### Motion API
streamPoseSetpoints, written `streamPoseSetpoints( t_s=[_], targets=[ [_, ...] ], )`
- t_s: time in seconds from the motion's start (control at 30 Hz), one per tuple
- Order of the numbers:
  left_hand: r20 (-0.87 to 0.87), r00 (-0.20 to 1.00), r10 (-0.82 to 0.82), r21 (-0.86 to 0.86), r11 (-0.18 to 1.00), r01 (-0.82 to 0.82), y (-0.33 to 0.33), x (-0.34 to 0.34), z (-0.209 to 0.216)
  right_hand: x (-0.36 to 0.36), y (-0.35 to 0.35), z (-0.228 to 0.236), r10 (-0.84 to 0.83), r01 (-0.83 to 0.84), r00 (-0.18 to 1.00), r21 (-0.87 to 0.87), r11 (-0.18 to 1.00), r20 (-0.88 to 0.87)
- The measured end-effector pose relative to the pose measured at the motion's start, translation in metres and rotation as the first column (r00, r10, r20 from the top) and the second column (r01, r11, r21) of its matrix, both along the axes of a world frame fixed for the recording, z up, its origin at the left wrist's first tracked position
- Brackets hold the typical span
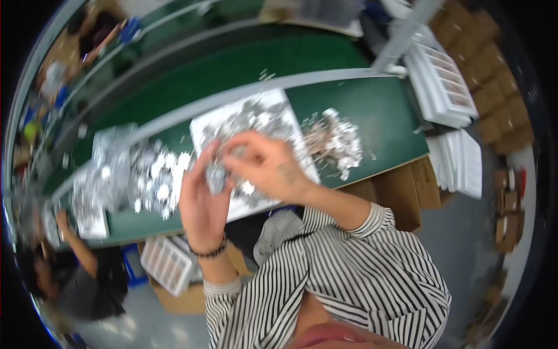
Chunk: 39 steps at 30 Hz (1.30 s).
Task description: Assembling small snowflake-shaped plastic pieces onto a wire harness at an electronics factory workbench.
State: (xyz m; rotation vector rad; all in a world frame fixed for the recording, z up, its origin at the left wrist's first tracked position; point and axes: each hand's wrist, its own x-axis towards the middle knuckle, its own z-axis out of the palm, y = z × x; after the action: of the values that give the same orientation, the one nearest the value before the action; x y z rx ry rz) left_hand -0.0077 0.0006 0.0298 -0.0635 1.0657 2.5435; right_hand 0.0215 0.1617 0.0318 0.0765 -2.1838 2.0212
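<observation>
In front of my chest both hands are raised close together over a white board [238, 210] heaped with shiny silver pieces [272, 121]. My left hand [203, 200] is upright and curled around a small silver metal piece [215, 178], which rests between its thumb and fingers. Bent over from the right, my right hand [268, 166] pinches thumb and forefinger together near the left fingertips. Whatever lies in that pinch is blurred. Left of the board, more silver star-shaped pieces [160, 177] are spread beside a clear plastic bag [110, 160].
A pile of silver pieces with coppery wires [340, 142] lies right of the board on the green table [378, 110]. White trays [444, 87] stack at the right end. Below the table are cardboard boxes [401, 192] and another white tray [168, 264]. A co-worker [87, 285] sits at left.
</observation>
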Motion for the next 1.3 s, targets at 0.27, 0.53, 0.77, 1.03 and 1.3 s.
streamPoseSetpoints(
  t_s=[0.27, 0.53, 0.77, 1.03, 1.3],
  targets=[
    [-0.151, 0.975, -0.16, -0.076, 0.986, 0.15, -0.007, 0.005, -0.012, 0.0, 0.003, -0.006, 0.046, -0.01, 0.98, 0.18, 0.984, -0.195],
    [-0.134, 0.976, -0.171, -0.136, 0.979, 0.153, 0.002, 0.01, -0.008, 0.002, 0.01, -0.009, 0.12, -0.069, 0.981, 0.304, 0.95, -0.154],
    [-0.146, 0.966, -0.212, -0.056, 0.977, 0.206, 0.002, 0.01, -0.016, 0.009, 0.017, -0.008, 0.148, -0.105, 0.978, 0.263, 0.959, -0.148],
    [0.043, 0.973, -0.227, 0.168, 0.962, 0.217, 0.012, -0.011, -0.022, 0.009, 0.026, 0.001, 0.101, -0.115, 0.992, 0.223, 0.968, 0.075],
    [-0.003, 0.986, -0.166, 0.026, 0.986, 0.166, 0.016, 0.004, -0.012, 0.007, 0.024, -0.021, 0.05, -0.049, 0.998, -0.007, 0.999, 0.047]
  ],
)
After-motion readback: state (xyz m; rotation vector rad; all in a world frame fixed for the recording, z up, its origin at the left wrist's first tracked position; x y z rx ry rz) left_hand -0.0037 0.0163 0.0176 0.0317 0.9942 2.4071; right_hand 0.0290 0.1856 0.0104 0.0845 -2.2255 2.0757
